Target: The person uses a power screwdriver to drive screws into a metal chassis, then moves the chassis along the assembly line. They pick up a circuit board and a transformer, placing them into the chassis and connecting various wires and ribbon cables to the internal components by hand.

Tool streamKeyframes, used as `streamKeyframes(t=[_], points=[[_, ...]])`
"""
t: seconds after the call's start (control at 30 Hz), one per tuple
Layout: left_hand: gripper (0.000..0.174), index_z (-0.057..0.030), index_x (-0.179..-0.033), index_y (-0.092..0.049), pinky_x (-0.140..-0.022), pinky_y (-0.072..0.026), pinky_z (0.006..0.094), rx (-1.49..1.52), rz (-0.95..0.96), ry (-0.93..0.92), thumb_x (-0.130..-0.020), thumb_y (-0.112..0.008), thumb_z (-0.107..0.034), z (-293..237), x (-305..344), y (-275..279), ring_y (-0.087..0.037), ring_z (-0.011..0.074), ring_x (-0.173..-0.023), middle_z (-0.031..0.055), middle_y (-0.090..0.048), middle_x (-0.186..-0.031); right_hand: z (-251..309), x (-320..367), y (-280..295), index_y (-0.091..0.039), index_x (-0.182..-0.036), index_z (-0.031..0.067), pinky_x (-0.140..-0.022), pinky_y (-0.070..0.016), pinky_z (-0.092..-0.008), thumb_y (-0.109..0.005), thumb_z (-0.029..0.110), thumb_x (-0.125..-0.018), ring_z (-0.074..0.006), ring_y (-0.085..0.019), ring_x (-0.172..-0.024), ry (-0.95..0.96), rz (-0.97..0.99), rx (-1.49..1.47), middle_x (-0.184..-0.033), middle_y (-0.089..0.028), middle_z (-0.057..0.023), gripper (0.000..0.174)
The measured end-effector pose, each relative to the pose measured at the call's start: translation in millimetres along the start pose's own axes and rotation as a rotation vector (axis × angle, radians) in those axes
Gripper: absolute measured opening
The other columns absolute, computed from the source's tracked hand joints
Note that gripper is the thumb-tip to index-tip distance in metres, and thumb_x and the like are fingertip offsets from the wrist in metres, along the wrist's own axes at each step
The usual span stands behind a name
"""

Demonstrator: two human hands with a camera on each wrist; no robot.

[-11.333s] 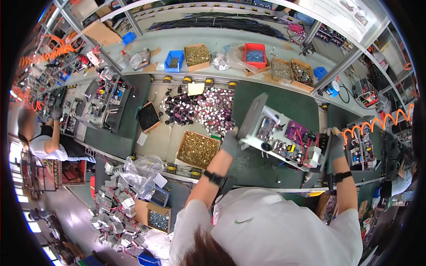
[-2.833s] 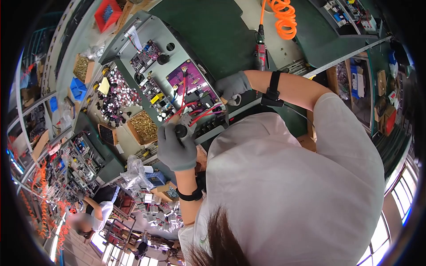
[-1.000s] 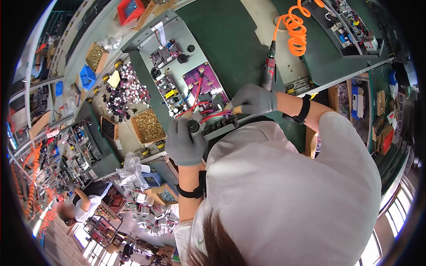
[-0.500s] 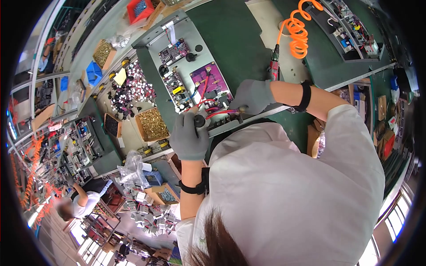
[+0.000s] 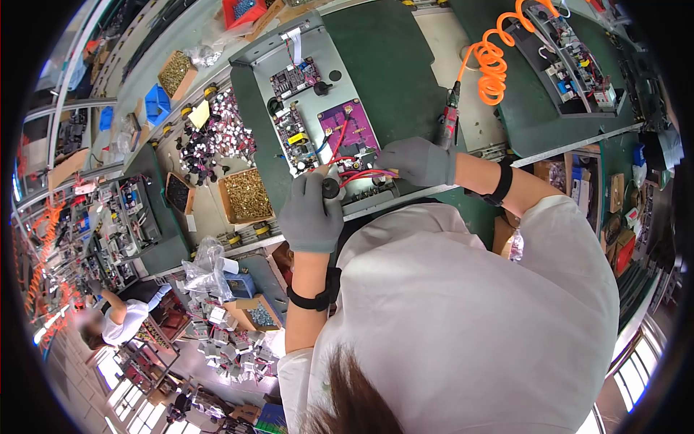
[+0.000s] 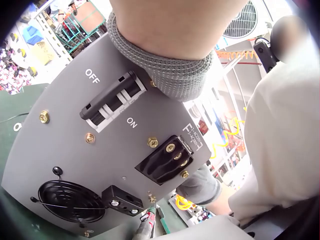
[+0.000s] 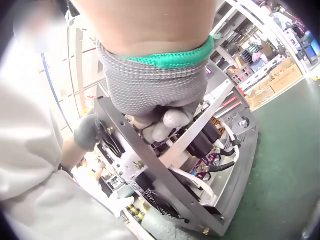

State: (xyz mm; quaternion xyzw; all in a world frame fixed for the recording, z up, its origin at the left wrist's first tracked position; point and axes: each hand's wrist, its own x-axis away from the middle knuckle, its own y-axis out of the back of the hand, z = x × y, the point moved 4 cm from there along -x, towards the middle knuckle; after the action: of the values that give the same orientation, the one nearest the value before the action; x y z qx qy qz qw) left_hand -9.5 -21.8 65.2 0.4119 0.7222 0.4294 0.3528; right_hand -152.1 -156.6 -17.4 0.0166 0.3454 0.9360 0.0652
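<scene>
An open grey metal chassis (image 5: pixel 365 76) with circuit boards, one of them a purple board (image 5: pixel 340 119), lies on the green mat. My gloved left hand (image 5: pixel 311 219) is at its near left corner, fingers curled round a black round-ended piece (image 5: pixel 331 188). My gloved right hand (image 5: pixel 419 162) pinches red wires (image 5: pixel 361 174) at the near right corner. In the right wrist view, the right hand's curled fingers (image 7: pixel 175 119) are inside the frame, their grip partly hidden. The left wrist view has a panel (image 6: pixel 107 150) with a breaker switch (image 6: pixel 114 102) hiding the left fingers.
A red power driver (image 5: pixel 448 119) on an orange coiled hose (image 5: pixel 491 69) lies to the right. To the left are a box of brass fasteners (image 5: pixel 248 197) and a heap of wire connectors (image 5: pixel 224 137). Another chassis (image 5: pixel 578 65) stands at far right.
Eleven seconds ago both hands held the chassis tilted by its sides; now it rests on the mat. Over the last second both hands have shifted slightly toward the purple board.
</scene>
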Motion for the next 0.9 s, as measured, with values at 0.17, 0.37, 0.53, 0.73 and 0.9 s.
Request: streamKeyframes(t=[0.17, 0.37, 0.53, 0.73, 0.9], points=[[0.03, -0.0138, -0.099, -0.059, -0.062, -0.0477, 0.0371, 0.005, -0.018, -0.011, -0.07, -0.05, -0.014, -1, 0, 3, -0.058, 0.0302, -0.077, 0.0086, -0.056, -0.09, -12, 0, -10, -0.058, -0.101, 0.0029, -0.072, -0.0472, -0.0385, -0.056, 0.006, -0.083, -0.0351, -0.058, -0.083, -0.191, -0.137, -0.522, -0.089, -0.06, -0.0156, 0.018], [0.039, -0.0174, -0.112, -0.058, -0.068, -0.0491, 0.0374, 0.035, 0.092, 0.005, -0.074, -0.052, -0.014, -8, -10, 8, -0.06, 0.0289, -0.087, 0.0084, -0.057, -0.102, 12, 5, 1, -0.058, -0.098, 0.0023, -0.07, -0.0465, -0.0358, -0.056, 0.012, -0.085, -0.0288, -0.059, -0.08, 0.031, -0.198, -0.241, -0.087, -0.06, -0.0138, 0.017], [0.044, -0.0176, -0.121, -0.052, -0.073, -0.0501, 0.0379, -0.124, 0.66, -0.122, -0.077, -0.049, -0.012, -27, -32, -18, -0.061, 0.028, -0.088, 0.0088, -0.061, -0.104, 9, -9, 11, -0.057, -0.099, 0.0022, -0.067, -0.0459, -0.0344, -0.057, 0.013, -0.084, -0.0263, -0.059, -0.075, -0.051, -0.049, -0.356, -0.084, -0.06, -0.0128, 0.019], [0.033, -0.0117, -0.109, -0.058, -0.07, -0.0493, 0.0392, -0.025, 0.762, -0.18, -0.078, -0.048, -0.01, -26, -44, -24, -0.062, 0.0312, -0.08, 0.0135, -0.063, -0.09, -30, 4, -4, -0.058, -0.099, 0.0027, -0.061, -0.0433, -0.0228, -0.053, 0.019, -0.091, -0.0091, -0.056, -0.074, -0.308, 0.004, -0.764, -0.083, -0.061, -0.0038, 0.019], [0.014, -0.0044, -0.087, -0.06, -0.066, -0.047, 0.0282, 0.467, 0.649, -0.081, -0.075, -0.054, -0.002, -14, -29, -22, -0.06, 0.0194, -0.069, 0.0114, -0.061, -0.078, -29, 8, 3, -0.058, -0.099, 0.0046, -0.061, -0.0427, -0.0201, -0.049, 0.023, -0.094, -0.0051, -0.052, -0.072, -0.394, -0.164, -0.933, -0.082, -0.057, 0.0002, 0.021]])
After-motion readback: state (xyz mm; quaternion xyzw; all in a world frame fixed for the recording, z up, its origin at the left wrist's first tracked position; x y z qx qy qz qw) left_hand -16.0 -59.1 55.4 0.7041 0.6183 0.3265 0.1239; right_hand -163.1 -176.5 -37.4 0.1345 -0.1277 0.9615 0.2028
